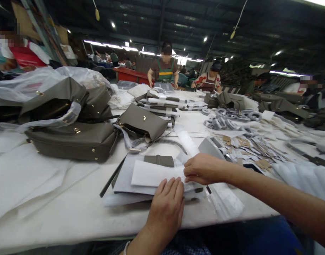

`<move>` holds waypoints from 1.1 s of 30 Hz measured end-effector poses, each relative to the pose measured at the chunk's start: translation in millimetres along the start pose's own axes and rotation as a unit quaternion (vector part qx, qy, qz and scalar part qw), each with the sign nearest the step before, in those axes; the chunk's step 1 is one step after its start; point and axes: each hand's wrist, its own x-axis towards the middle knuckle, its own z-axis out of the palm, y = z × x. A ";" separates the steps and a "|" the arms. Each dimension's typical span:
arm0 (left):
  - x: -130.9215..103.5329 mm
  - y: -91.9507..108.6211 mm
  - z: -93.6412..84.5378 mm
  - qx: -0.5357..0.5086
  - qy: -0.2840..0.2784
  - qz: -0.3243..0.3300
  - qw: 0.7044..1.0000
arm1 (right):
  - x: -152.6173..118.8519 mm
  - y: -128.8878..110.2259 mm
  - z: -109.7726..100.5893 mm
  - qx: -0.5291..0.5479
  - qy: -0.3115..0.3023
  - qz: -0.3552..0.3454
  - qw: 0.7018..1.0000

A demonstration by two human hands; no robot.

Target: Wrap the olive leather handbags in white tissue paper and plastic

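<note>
A flat grey-green bag piece lies near the table's front edge, mostly under a grey sheet [125, 175]. On top rests a folded strip of white foam [149, 173], and behind it a grey-green flap with a band [159, 160] shows. My left hand [169, 203] lies with its fingers stretched out over the foam's front right edge. At the foam's right end my right hand [198, 168] has its fingers pinched together; what they grip is hidden. A white strip [187, 141] runs back behind my right hand.
Finished-looking grey-green bags [72, 140] stand at the left, and another [143, 120] leans behind the work. Wrapped rings [221, 122] and scattered tags [247, 148] lie at the right. Clear plastic [223, 202] sits front right. People work across the table.
</note>
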 end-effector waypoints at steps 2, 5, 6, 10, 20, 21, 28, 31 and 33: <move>-1.7 -0.1 1.5 0.001 -0.007 -0.002 1.000 | 16.5 4.9 -0.2 -0.027 -0.042 0.006 0.999; -3.7 0.7 3.5 -0.006 -0.014 -0.012 1.000 | 34.8 5.6 -4.0 -0.055 -0.093 0.009 0.994; -4.3 1.0 4.1 -0.009 -0.014 -0.020 1.000 | 39.8 4.8 -5.5 -0.062 -0.104 0.008 0.993; -7.3 -0.2 7.3 -0.017 0.004 -0.025 1.000 | 57.9 2.2 -8.0 -0.082 -0.126 0.004 0.989; -9.5 -6.7 4.9 -0.076 0.018 -0.007 0.997 | 78.2 10.0 -12.4 -0.092 -0.128 -0.009 0.987; -9.2 -6.5 4.1 -0.075 0.017 -0.007 0.997 | 78.1 11.9 -12.4 -0.097 -0.126 -0.005 0.987; -7.2 -8.9 -2.0 -0.040 0.006 0.034 0.999 | 79.6 47.0 5.0 0.031 -0.102 0.087 0.991; -6.3 -9.8 -3.5 -0.032 0.013 0.039 0.999 | 82.4 64.3 15.6 0.125 -0.090 0.139 0.978; -6.3 -9.6 -3.1 -0.030 0.015 0.038 0.999 | 84.5 73.9 20.1 0.149 -0.079 0.147 0.975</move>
